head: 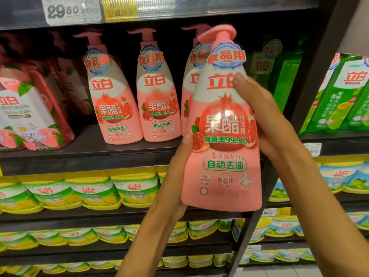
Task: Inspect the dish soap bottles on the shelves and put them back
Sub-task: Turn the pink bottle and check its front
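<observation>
A dark store shelf (85, 148) is stocked with pink pump bottles (159, 104). In front of its right end, one pink pomegranate-labelled dish soap bottle (223, 148) is gripped upright by both hands: left hand (177, 172), right hand (265, 120).

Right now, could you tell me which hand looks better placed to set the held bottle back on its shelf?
Probably the right hand. It wraps the pink pump bottle high on its body, on the side, while the left hand only supports the lower edge. The shelf gap beside the third standing bottle lies just behind.
</observation>
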A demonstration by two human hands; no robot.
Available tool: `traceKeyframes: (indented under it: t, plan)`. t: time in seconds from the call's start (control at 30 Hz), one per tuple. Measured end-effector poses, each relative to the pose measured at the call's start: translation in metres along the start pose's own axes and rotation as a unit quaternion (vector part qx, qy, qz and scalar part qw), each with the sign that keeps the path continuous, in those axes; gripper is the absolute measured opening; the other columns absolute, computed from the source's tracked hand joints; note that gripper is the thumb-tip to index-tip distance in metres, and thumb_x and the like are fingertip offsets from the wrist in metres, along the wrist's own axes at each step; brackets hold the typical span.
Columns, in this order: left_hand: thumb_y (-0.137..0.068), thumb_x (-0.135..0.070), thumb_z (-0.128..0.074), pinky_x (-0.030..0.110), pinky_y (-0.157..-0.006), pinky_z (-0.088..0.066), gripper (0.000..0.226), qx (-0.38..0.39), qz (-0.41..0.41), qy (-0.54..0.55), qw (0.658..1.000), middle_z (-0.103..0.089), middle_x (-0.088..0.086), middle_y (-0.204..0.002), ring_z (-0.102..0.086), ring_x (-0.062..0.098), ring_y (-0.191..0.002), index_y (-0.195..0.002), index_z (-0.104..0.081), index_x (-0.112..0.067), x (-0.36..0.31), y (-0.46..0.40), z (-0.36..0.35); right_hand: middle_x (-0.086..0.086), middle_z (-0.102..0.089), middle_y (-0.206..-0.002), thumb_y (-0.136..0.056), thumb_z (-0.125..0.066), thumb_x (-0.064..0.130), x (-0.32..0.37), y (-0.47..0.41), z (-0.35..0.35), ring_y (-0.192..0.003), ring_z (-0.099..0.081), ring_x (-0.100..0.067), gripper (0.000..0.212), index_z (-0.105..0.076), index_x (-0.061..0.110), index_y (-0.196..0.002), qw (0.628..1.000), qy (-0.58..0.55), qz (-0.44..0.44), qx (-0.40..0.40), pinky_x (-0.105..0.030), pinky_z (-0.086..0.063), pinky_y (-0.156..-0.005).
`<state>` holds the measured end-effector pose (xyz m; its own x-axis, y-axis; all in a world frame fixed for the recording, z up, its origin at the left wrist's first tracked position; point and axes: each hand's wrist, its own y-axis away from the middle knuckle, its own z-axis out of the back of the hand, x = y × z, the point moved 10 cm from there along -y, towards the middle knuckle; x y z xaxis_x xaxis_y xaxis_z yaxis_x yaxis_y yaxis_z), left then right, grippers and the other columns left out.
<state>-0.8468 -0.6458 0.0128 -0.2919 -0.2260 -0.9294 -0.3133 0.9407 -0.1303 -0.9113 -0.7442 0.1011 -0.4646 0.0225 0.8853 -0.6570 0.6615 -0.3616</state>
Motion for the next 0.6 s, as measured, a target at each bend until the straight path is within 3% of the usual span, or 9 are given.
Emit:
traceKeyframes:
  t: [0.1,0.23,0.37,0.43,0.53,0.6]
  plan:
    - [-0.073,-0.066,-0.054,0.024,-0.068,-0.057,0.04,0.019,0.037,0.025,0.999,-0.075,-0.004,-0.101,-0.071,0.012,-0.094,-0.096,-0.074,-0.041,0.006,0.004,-0.007,-0.007,-0.076,-0.097,-0.095,-0.057,0.026,-0.017,0.004,0.004,-0.087,-0.074,-0.02,0.02,-0.074,0.018,-0.1,0.995,-0.091,-0.044,0.009,-0.032,-0.058,-0.074]
    - [-0.072,-0.062,-0.055,0.024,-0.067,-0.057,0.043,0.033,0.083,0.056,0.994,-0.075,-0.002,-0.104,-0.071,0.012,-0.094,-0.1,-0.074,-0.036,0.017,0.008,-0.014,-0.01,-0.076,-0.09,-0.094,-0.059,0.03,-0.033,0.011,0.018,-0.08,-0.074,-0.022,0.028,-0.081,0.017,-0.081,0.985,-0.135,-0.103,-0.026,-0.035,-0.059,-0.071]
    - [-0.08,-0.053,-0.055,0.024,-0.069,-0.056,0.035,0.052,0.113,0.1,0.987,-0.075,-0.002,-0.103,-0.071,0.01,-0.092,-0.101,-0.075,-0.032,0.022,0.012,-0.023,-0.009,-0.076,-0.076,-0.093,-0.058,0.035,-0.044,0.022,0.034,-0.067,-0.074,-0.02,0.041,-0.08,0.015,-0.065,0.975,-0.128,-0.162,-0.075,-0.032,-0.059,-0.058]
    - [-0.081,-0.049,-0.057,0.024,-0.068,-0.056,0.033,0.062,0.124,0.125,0.982,-0.075,-0.003,-0.099,-0.071,0.009,-0.089,-0.098,-0.076,-0.029,0.025,0.016,-0.027,-0.01,-0.075,-0.076,-0.093,-0.057,0.036,-0.048,0.028,0.042,-0.067,-0.074,-0.021,0.04,-0.08,0.013,-0.069,0.972,-0.119,-0.179,-0.095,-0.033,-0.06,-0.058]
    - [-0.083,-0.048,-0.056,0.025,-0.066,-0.057,0.032,0.077,0.151,0.167,0.971,-0.076,-0.003,-0.092,-0.072,0.009,-0.083,-0.092,-0.078,-0.026,0.034,0.022,-0.034,-0.009,-0.075,-0.079,-0.093,-0.058,0.036,-0.054,0.036,0.049,-0.07,-0.074,-0.021,0.027,-0.07,0.012,-0.094,0.968,-0.092,-0.203,-0.112,-0.033,-0.062,-0.064]
    - [-0.08,-0.05,-0.055,0.027,-0.064,-0.058,0.035,0.092,0.175,0.197,0.96,-0.076,-0.002,-0.088,-0.073,0.011,-0.08,-0.087,-0.079,-0.025,0.039,0.026,-0.038,-0.006,-0.073,-0.068,-0.097,-0.054,0.032,-0.056,0.04,0.053,-0.061,-0.072,-0.016,0.022,-0.063,0.013,-0.091,0.968,-0.081,-0.203,-0.12,-0.026,-0.059,-0.054]
